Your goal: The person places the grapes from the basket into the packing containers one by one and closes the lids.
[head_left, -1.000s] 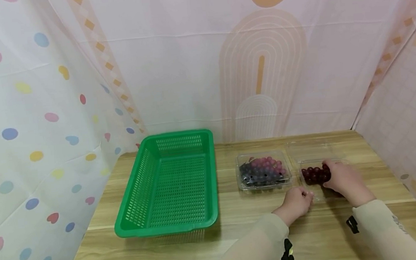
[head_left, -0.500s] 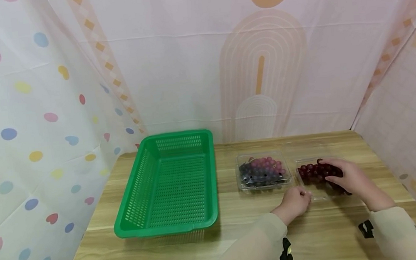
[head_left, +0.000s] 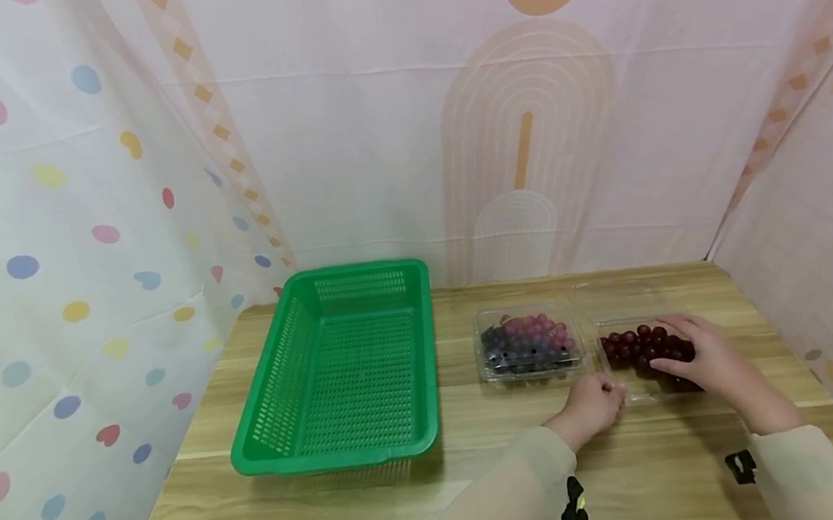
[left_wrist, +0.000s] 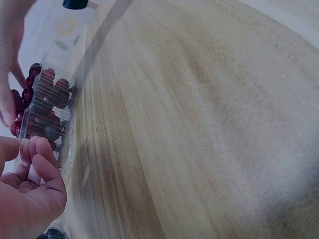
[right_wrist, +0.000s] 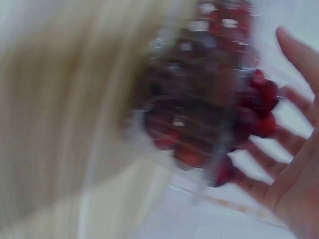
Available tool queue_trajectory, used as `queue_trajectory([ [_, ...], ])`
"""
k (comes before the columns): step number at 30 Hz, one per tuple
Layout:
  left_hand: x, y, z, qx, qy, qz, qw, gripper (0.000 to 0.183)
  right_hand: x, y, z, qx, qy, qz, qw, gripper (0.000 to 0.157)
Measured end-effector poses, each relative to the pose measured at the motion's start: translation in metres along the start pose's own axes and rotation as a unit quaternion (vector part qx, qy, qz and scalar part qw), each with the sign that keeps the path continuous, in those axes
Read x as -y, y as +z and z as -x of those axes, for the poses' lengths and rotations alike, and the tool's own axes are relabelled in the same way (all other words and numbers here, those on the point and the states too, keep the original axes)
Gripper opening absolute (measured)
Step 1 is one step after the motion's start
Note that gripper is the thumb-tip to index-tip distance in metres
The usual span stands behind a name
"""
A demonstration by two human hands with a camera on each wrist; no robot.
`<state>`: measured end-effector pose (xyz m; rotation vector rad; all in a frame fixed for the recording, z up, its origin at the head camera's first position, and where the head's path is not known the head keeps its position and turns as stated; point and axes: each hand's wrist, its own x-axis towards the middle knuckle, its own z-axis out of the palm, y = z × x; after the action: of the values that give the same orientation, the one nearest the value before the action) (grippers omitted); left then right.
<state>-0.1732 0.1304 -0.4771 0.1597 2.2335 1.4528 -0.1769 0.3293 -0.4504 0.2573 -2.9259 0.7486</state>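
Dark red grapes [head_left: 630, 346] lie in an open clear plastic box [head_left: 644, 397] on the table's right side. At the box's near left corner, my left hand [head_left: 589, 411] pinches the rim between thumb and fingers; the left wrist view shows this hand [left_wrist: 35, 199] against the ribbed wall. My right hand [head_left: 724, 373] is over the box's right side, around the grapes. Seen from the right wrist, its fingers [right_wrist: 259, 159] are spread and loosely bent beside the bunch [right_wrist: 256, 112], some seemingly touching it. That view is blurred.
A closed clear box [head_left: 530, 345] of pink and dark grapes stands left of the open one. The open box's transparent lid [head_left: 616, 298] lies folded back behind it. Further left is a green slotted basket [head_left: 330, 459]. Patterned cloth [head_left: 359, 131] hangs behind the table.
The right hand has shifted right and its fingers have loosened from the grapes, which now spread further right in the box. The left hand has stayed at the corner.
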Motion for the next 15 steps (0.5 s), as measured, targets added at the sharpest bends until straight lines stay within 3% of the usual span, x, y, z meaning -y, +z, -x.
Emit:
queue_trajectory([
  [3,-0.001,0.000,0.001,0.002,0.003,0.003,1.0000,0.027,0.005,-0.007,0.007,-0.021,0.035,0.022,0.999,0.046],
  [7,-0.002,-0.001,0.001,0.006,0.000,0.009,0.9999,0.026,0.007,-0.006,0.014,-0.065,0.040,0.049,0.996,0.027],
  [12,-0.002,0.000,0.000,0.010,-0.001,0.007,0.9999,0.027,0.004,0.004,0.013,-0.110,0.028,0.055,0.992,0.024],
  [15,-0.001,0.001,-0.001,0.008,-0.003,0.006,0.9999,0.027,0.003,0.007,0.012,-0.115,0.023,0.049,0.992,0.023],
])
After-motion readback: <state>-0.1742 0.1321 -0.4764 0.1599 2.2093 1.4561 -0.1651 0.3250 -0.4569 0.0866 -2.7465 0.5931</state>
